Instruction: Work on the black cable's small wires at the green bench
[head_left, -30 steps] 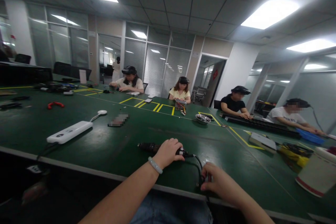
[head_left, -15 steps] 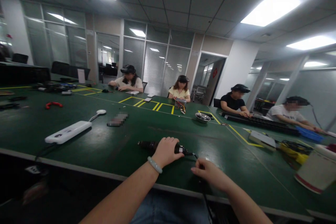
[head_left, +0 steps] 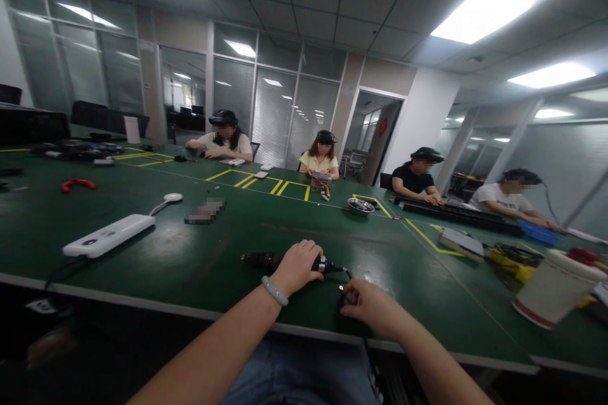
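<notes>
A black electric screwdriver (head_left: 263, 259) lies on the green table, its bit end toward the left. My left hand (head_left: 298, 267), with a pale bangle at its wrist, is wrapped over the middle of the tool and hides part of its body. From the tool's right end runs a thin black cord (head_left: 342, 270). My right hand (head_left: 371, 305) is closed beside it, thumb and fingers pinching the black cord just above the table. A small bright spot shows by the fingertips; I cannot tell what it is.
To the left lie a white power strip (head_left: 111, 234), a phone-like slab (head_left: 205, 211) and a red curved handle (head_left: 78, 185). A metal bowl (head_left: 361, 205) stands beyond my hands. A white bin (head_left: 553, 291) is at the right. Several people with head cameras work across the table.
My right hand has moved slightly up and left, closer to the tool's cord end, and its fingers have lifted the cord. The view has turned a little right; my left hand keeps its hold.
</notes>
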`<action>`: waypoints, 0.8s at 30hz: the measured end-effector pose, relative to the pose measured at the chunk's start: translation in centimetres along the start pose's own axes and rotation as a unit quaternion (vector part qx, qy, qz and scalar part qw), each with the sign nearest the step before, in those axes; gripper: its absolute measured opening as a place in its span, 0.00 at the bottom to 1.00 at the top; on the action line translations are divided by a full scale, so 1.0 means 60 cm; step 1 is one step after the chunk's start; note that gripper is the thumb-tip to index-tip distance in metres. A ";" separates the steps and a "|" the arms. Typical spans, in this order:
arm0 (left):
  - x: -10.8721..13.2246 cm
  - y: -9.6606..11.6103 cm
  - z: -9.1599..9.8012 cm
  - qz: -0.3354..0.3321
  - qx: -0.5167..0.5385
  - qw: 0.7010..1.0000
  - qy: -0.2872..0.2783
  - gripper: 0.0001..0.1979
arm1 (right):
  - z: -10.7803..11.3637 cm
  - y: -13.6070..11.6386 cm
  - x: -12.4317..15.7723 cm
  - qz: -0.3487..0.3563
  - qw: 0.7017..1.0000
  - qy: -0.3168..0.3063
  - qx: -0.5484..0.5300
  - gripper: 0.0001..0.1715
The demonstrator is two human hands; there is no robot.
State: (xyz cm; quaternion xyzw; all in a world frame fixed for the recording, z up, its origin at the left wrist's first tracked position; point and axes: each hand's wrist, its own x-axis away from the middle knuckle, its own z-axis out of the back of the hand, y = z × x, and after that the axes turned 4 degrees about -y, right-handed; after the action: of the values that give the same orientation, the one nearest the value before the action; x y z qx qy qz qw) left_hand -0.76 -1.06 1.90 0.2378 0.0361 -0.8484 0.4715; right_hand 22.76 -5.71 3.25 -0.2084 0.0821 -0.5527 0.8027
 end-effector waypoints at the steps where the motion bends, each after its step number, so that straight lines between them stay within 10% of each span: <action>1: 0.000 0.001 0.001 -0.002 -0.003 1.000 0.002 0.25 | -0.003 -0.003 0.000 -0.006 1.000 0.014 0.005 0.22; 11: 0.009 0.006 0.014 -0.012 0.013 1.000 0.018 0.22 | -0.014 0.005 -0.034 0.009 0.983 0.026 -0.182 0.17; 24: -0.006 -0.011 0.002 0.010 -0.025 0.999 -0.031 0.18 | 0.025 -0.001 -0.141 0.125 0.879 0.125 -0.444 0.24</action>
State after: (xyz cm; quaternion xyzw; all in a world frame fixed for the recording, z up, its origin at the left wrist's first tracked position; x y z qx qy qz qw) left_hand -1.18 -0.40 2.05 0.2003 0.0406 -0.8492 0.4869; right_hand 20.07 2.44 3.80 -0.4596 0.4439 -0.3751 0.6716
